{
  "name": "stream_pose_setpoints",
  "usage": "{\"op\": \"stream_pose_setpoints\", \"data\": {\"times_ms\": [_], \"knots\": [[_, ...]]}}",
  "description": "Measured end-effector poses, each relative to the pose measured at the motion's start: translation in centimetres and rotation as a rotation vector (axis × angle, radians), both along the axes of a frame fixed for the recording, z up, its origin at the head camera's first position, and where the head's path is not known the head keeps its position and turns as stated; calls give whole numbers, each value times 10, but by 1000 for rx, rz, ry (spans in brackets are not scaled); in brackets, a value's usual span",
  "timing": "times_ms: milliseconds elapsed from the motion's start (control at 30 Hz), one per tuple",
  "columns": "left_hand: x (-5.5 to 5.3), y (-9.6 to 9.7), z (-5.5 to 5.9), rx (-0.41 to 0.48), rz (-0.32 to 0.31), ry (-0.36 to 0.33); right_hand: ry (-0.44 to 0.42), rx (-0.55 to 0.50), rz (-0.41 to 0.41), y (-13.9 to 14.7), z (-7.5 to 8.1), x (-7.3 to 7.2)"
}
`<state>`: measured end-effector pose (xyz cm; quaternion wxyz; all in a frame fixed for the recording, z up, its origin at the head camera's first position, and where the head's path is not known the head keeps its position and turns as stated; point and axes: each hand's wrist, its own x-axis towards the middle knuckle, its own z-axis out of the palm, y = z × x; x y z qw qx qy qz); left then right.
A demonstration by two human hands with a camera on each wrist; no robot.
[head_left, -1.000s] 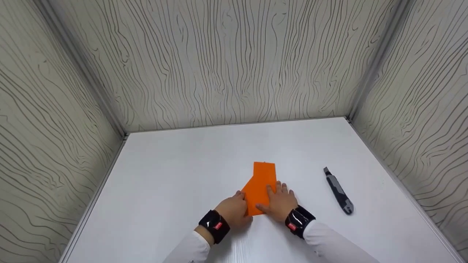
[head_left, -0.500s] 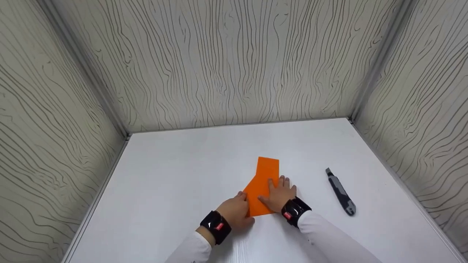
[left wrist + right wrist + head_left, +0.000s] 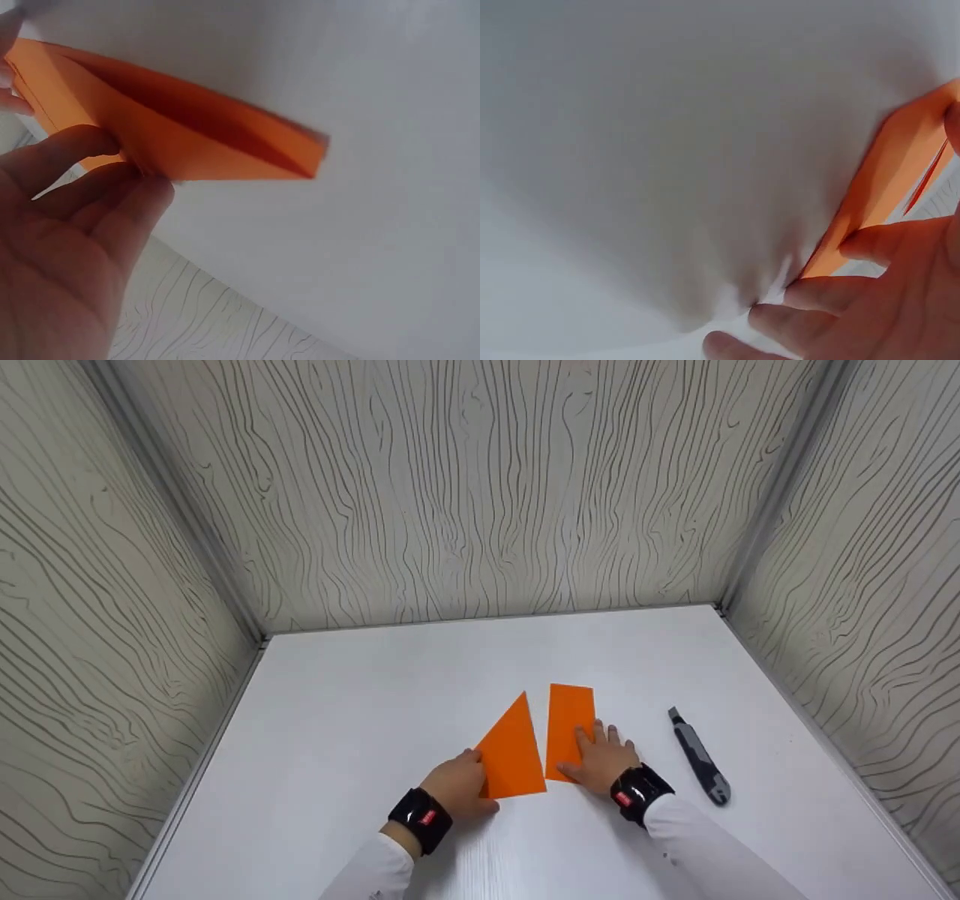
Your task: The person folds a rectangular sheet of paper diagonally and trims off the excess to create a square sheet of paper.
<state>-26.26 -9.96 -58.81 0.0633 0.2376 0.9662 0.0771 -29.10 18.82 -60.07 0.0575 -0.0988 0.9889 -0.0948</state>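
Two separate pieces of orange paper lie side by side on the white table, a narrow gap between them. The left one, a folded triangular piece (image 3: 517, 746), is pinched at its left edge by my left hand (image 3: 459, 787); in the left wrist view its layers (image 3: 217, 146) gape apart. The right one, a narrow four-sided strip (image 3: 567, 727), lies under my right hand (image 3: 602, 763), whose spread thumb and index finger press on it. From the right wrist, the strip (image 3: 885, 161) shows at the right, with the fingers (image 3: 832, 294) extended.
A black and grey utility knife (image 3: 699, 757) lies to the right of my right hand, its blade end pointing away. White panels with a wood-grain pattern (image 3: 480, 495) enclose the table (image 3: 360, 697) at the back and both sides.
The single orange shape has parted into two pieces. My left hand has drawn the triangular piece left, and my right hand has slid the strip right. The knife stays put.
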Motion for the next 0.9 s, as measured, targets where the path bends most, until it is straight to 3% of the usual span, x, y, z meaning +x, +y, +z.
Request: {"op": "stream_pose_setpoints", "data": {"times_ms": [233,400,633,900], "knots": [[-9,-13,2,63,59,-91,4,-39,125,29,-8,-2],[-13,-19,6,46,61,-140,-46,-72,143,43,-8,3],[-17,-24,11,41,-2,-82,-70,-67,129,56,-3,10],[-15,-26,17,74,-24,-56,-92,-68,119,55,6,16]]}}
